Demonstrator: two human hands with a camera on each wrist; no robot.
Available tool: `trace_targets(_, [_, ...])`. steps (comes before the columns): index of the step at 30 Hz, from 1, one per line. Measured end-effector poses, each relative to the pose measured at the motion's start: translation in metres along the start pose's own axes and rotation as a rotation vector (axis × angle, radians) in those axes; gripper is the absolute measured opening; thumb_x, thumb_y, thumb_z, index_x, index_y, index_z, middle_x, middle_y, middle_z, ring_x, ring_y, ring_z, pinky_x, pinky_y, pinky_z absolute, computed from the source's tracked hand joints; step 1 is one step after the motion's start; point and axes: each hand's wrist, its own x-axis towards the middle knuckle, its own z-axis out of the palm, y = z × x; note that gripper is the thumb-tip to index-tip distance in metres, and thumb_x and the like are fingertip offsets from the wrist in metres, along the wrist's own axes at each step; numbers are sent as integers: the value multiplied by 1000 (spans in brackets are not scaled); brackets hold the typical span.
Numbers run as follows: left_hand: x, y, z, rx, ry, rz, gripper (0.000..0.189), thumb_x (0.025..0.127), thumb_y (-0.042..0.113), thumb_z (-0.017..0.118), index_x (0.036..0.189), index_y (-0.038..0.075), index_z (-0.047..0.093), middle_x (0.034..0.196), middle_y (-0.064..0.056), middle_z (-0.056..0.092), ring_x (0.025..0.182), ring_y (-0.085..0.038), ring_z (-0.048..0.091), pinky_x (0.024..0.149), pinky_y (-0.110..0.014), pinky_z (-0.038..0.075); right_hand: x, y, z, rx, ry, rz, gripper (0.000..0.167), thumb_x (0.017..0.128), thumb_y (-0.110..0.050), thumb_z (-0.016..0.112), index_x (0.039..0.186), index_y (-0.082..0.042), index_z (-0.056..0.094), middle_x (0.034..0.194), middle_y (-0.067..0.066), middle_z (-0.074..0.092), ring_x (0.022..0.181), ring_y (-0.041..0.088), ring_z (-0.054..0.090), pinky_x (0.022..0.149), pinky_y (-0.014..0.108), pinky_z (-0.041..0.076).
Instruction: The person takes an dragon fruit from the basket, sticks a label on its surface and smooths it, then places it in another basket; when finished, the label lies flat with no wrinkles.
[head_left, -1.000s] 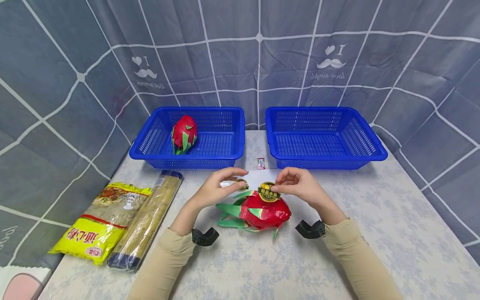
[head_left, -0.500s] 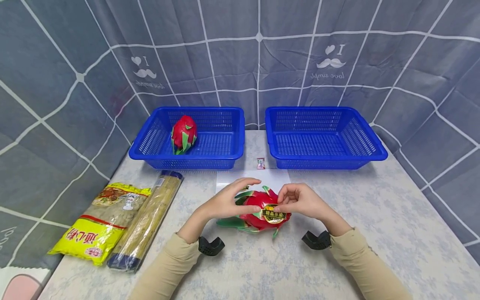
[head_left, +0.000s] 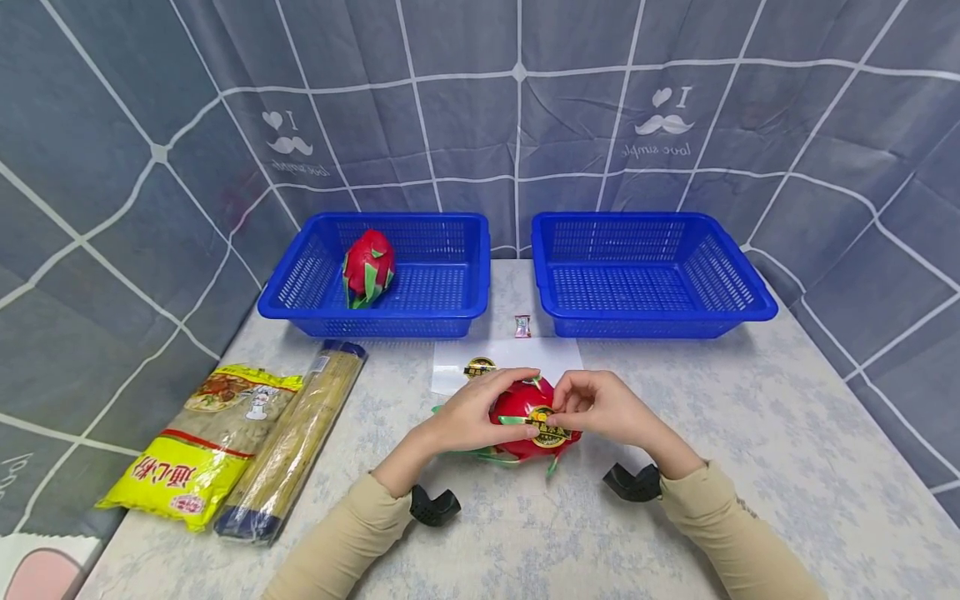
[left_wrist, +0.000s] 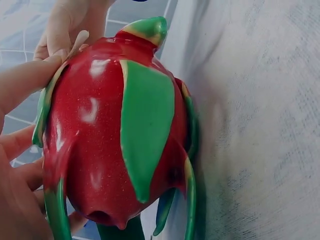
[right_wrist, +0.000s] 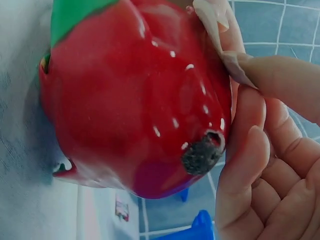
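Observation:
A red dragon fruit (head_left: 513,402) with green leaf tips lies on the table between both hands. My left hand (head_left: 480,414) grips it from the left, thumb on the near side and fingers over the far side. On its upper right lies a round black-and-gold sticker (head_left: 547,427). My right hand (head_left: 609,410) pinches the sticker's right edge between thumb and forefinger. From the right wrist, that edge of the sticker (right_wrist: 239,70) curls up off the skin. Behind the fruit, a white backing sheet (head_left: 450,379) bears another such sticker (head_left: 478,367).
A second dragon fruit (head_left: 370,265) sits in the left blue basket (head_left: 375,315); another blue basket (head_left: 652,317) stands at right. A small candy packet (head_left: 522,327) lies between them. At left are a pasta bag (head_left: 202,442) and a wrapped noodle bundle (head_left: 296,442).
The right hand has brought the sticker down and rightward onto the fruit. My left hand has moved from near the backing sheet to grip the fruit, uncovering the sheet's other sticker.

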Motion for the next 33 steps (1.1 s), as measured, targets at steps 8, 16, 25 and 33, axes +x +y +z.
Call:
trace_targets(8, [2,-4,9,-10,55,74,51,80,36,71,125,17,53,120,7,57,110,-10,50,92,-38,40,-1,8,1,-99,116,-78,27,71,-16,83,79,-14,57,74,-1,55,70,14,53,59,26,46])
trace_targets(16, [2,-4,14,-181,90,98,21,82,22,73,96,18,58,110,6,61,124,-16,42,103,-49,27,-8,14,10,79,191,-305,24,75,20,66,82,-1,58,86,13,55,79,15,51,63,24,45])
trace_targets(25, [0,-2,12,-175,20,25,10,86,27,69,94,23,68,125,3,58,133,-18,33,107,-54,17,-13,6,12,-47,147,-372,24,74,18,66,88,-2,67,96,13,51,94,17,46,77,25,40])
trace_targets(33, [2,-5,9,-207,17,62,18,84,23,70,100,18,66,121,2,59,131,-20,37,106,-52,23,-16,19,16,26,114,-290,33,71,10,75,100,-2,64,115,20,45,111,21,42,93,27,38])
